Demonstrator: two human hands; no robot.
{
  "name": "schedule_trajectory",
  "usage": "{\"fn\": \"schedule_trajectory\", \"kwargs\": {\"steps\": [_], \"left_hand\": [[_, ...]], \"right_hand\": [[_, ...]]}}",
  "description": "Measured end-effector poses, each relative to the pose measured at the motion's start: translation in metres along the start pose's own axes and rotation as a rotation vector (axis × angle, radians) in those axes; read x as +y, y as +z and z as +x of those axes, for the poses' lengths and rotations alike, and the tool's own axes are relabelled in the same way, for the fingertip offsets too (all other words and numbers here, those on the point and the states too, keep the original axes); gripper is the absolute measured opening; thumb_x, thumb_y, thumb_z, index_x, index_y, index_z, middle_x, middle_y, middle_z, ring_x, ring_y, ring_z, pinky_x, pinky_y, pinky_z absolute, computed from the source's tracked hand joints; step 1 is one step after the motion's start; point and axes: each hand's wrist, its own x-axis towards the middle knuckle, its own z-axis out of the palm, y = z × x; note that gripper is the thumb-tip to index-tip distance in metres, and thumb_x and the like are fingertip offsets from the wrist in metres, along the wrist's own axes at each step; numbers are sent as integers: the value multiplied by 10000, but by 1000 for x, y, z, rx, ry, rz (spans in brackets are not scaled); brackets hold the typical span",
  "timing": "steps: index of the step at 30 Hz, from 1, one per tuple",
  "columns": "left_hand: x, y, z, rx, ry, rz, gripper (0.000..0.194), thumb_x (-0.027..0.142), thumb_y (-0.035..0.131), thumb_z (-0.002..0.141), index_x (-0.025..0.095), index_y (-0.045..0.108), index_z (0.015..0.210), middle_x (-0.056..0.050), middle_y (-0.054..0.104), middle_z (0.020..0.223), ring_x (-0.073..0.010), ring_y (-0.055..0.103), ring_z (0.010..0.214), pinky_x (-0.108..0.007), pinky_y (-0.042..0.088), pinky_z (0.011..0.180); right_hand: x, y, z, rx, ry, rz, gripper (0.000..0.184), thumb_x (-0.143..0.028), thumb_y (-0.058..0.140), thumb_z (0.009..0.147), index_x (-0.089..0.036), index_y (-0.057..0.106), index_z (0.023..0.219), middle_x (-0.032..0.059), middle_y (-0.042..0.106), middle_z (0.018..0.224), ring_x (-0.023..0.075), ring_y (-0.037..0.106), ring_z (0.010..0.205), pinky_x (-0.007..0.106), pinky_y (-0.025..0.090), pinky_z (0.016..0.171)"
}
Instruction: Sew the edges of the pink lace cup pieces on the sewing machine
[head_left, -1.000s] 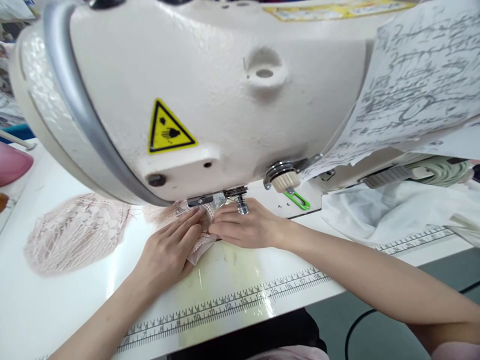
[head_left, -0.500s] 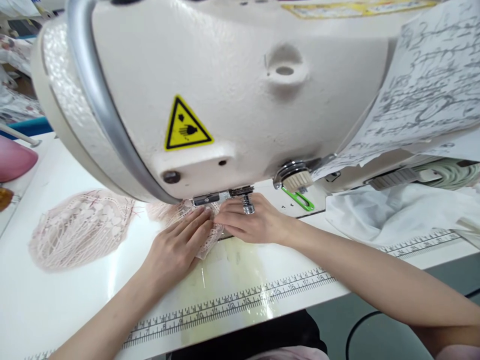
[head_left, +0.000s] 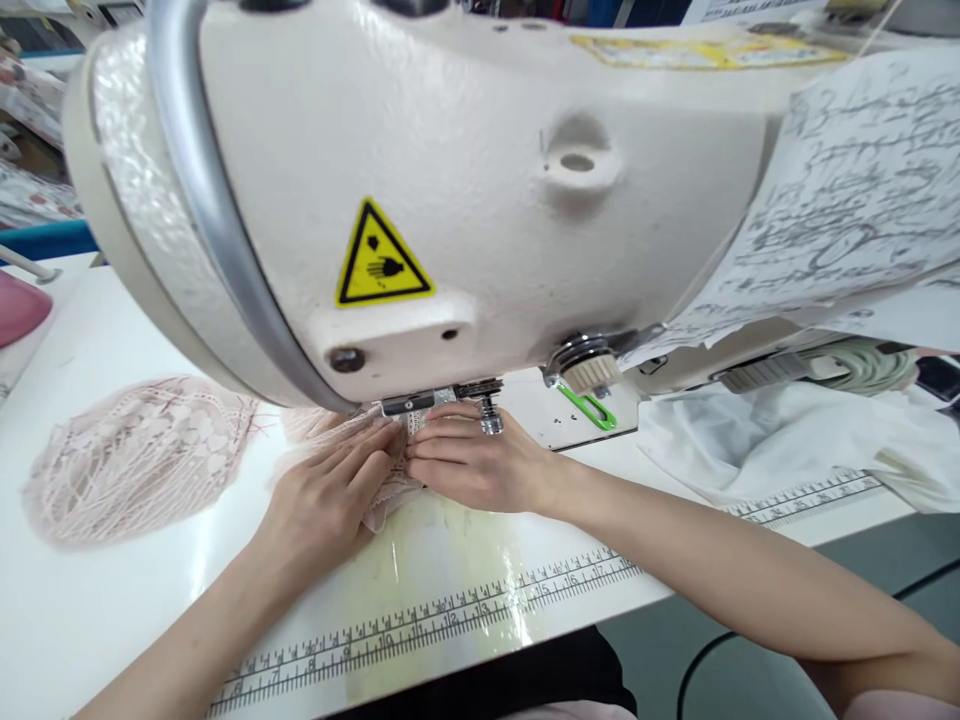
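Note:
Pale pink lace fabric [head_left: 382, 508] lies bunched beneath the head of a white sewing machine [head_left: 465, 200]. My left hand [head_left: 330, 495] is closed on this lace, fingers together and pointing toward the presser foot; its thumb is hidden. Just right of it, my right hand [head_left: 480, 460] has its fingers bent and pressed together on the lace edge, close beside the foot. The machine head hides the needle and part of the fabric. The fingertips of both hands nearly meet.
Another lace piece [head_left: 142, 460] lies flat on the white table at the left. A green thread snipper [head_left: 589, 405] rests on the machine bed. White cloth [head_left: 720, 435] is heaped at the right. A printed ruler [head_left: 435, 625] runs along the front edge, and handwritten paper [head_left: 847, 190] hangs on the machine.
Both hands have shifted slightly left and toward me on the lace. The lace under my left hand is more gathered. The camera view has also moved a little.

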Motion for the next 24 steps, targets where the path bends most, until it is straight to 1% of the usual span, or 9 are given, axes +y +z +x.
{"fn": "schedule_trajectory", "kwargs": {"steps": [3, 6, 8, 12, 14, 19, 22, 24], "left_hand": [[-1, 0, 0, -13, -25, 13, 173, 84, 509, 822, 106, 598, 969, -161, 659, 1206, -299, 609, 1159, -436, 593, 899], [-1, 0, 2, -7, -38, 32, 188, 79, 484, 820, 122, 591, 968, -145, 667, 1195, -294, 613, 1154, -417, 599, 889], [-1, 0, 3, -4, -42, 45, 206, 75, 469, 819, 121, 591, 979, -143, 673, 1181, -292, 618, 1146, -409, 598, 890], [-2, 0, 4, -8, -39, 64, 220, 67, 444, 828, 95, 593, 988, -159, 679, 1159, -302, 624, 1133, -424, 583, 915], [-3, 1, 4, -12, -39, 78, 229, 51, 429, 826, 86, 595, 980, -164, 681, 1152, -301, 637, 1111, -427, 587, 901], [-3, 3, 4, -25, -52, 115, 250, 49, 402, 833, 85, 600, 980, -159, 686, 1139, -293, 657, 1075, -404, 615, 817], [-3, 4, 4, -22, -56, 139, 259, 61, 398, 853, 94, 600, 1013, -146, 687, 1141, -279, 656, 1079, -390, 614, 817], [-3, 4, 5, -23, -58, 149, 241, 99, 418, 880, 99, 598, 1041, -141, 688, 1143, -272, 659, 1074, -388, 611, 827]], "right_hand": [[0, 0, 2, 1, 10, 12, 231, -83, 493, 888, -232, 665, 847, -57, 689, 776, 83, 588, 741, 264, 467, 816], [0, 1, 3, 30, 18, -17, 243, -73, 481, 885, -228, 663, 846, -55, 701, 799, 82, 599, 780, 254, 457, 808], [-1, 1, 3, 59, 18, -49, 247, -63, 476, 882, -220, 661, 836, -60, 704, 798, 78, 597, 783, 243, 445, 782], [-3, -1, 5, 106, 47, -130, 267, -24, 470, 859, -208, 648, 783, -74, 700, 803, 59, 571, 721, 228, 395, 696], [-4, -2, 6, 114, 70, -162, 271, -16, 467, 855, -203, 643, 767, -74, 699, 816, 54, 566, 720, 225, 382, 694], [-7, -3, 6, 127, 119, -194, 255, -49, 475, 877, -209, 658, 801, -60, 706, 874, 71, 574, 767, 237, 403, 780], [-6, -4, 6, 77, 124, -202, 250, -57, 474, 891, -209, 662, 825, -57, 708, 880, 78, 586, 791, 252, 414, 862], [-5, -4, 6, 40, 118, -205, 244, -60, 472, 897, -203, 659, 834, -48, 710, 899, 79, 596, 784, 261, 416, 881]]}}
